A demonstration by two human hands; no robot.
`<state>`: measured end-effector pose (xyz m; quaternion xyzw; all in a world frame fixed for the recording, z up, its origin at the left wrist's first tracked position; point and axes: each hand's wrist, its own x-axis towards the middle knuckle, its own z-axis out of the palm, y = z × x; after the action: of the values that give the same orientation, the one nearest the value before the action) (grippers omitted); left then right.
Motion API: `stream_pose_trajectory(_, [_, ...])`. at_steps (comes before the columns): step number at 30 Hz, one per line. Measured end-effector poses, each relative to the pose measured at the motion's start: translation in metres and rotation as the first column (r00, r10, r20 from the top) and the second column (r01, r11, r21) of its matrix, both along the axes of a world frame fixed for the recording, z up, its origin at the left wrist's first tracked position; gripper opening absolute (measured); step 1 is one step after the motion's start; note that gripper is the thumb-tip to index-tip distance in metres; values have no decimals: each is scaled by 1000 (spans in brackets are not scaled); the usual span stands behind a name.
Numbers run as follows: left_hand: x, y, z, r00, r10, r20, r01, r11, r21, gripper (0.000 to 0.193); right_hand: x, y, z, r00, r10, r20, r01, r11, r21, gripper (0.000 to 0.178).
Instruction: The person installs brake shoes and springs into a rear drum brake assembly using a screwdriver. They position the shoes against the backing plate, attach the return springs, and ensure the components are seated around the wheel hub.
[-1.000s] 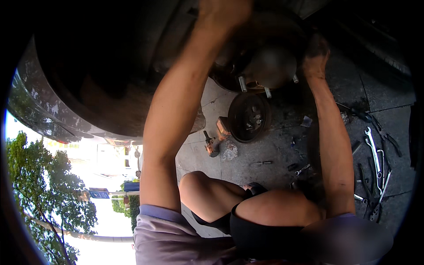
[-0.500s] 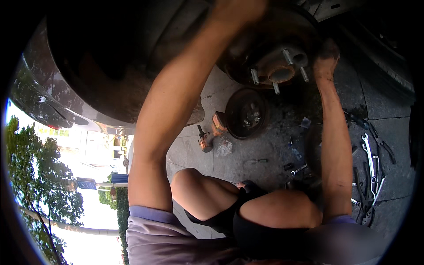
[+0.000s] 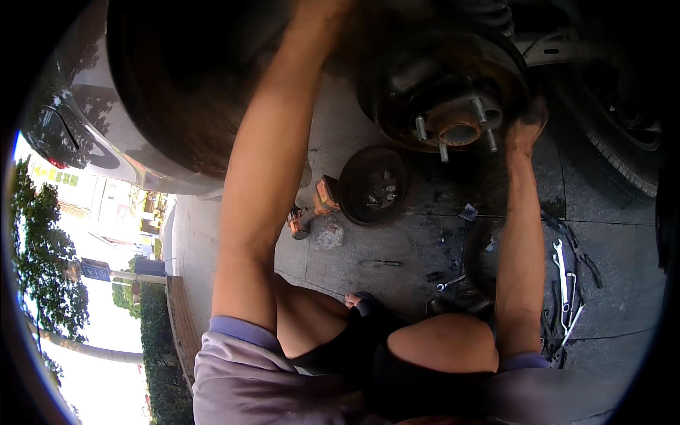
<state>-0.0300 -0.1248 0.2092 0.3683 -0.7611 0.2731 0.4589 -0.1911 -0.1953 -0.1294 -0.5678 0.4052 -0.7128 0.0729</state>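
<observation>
In front of me is a rusty wheel hub [image 3: 459,133] with several studs sticking out, set on a round brake backing plate [image 3: 397,117]. My right hand [image 3: 525,127] is at the right edge of this plate, its darkened fingers curled in; whatever they grip is hidden. My left arm reaches up past the hub's left side. Of my left hand [image 3: 322,10] only the wrist end shows at the top edge, and the fingers are lost in the dark wheel arch [image 3: 177,78].
Below the hub lies a dark round drum [image 3: 347,212] holding several lug nuts. Beside it are an orange cordless power tool [image 3: 324,198] and a crumpled clear bag [image 3: 330,235]. Wrenches [image 3: 563,283] and pliers [image 3: 588,268] lie at the right, below a tire [image 3: 613,152].
My left forearm has shifted left, toward the wheel arch. The whole view has moved a little, so the hub sits slightly lower. My right hand stays beside the plate's edge.
</observation>
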Motion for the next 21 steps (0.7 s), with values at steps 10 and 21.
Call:
stream_pose_trajectory(10, [65, 96, -182, 521, 114, -846, -83, 993, 83, 85, 0, 3, 10, 996, 52, 67, -61, 989, 132, 24])
stream_pose_trajectory(21, [38, 84, -233, 596, 257, -760, -261, 958, 120, 76, -14, 12, 39, 405, 355, 843, -776, 621, 112, 46])
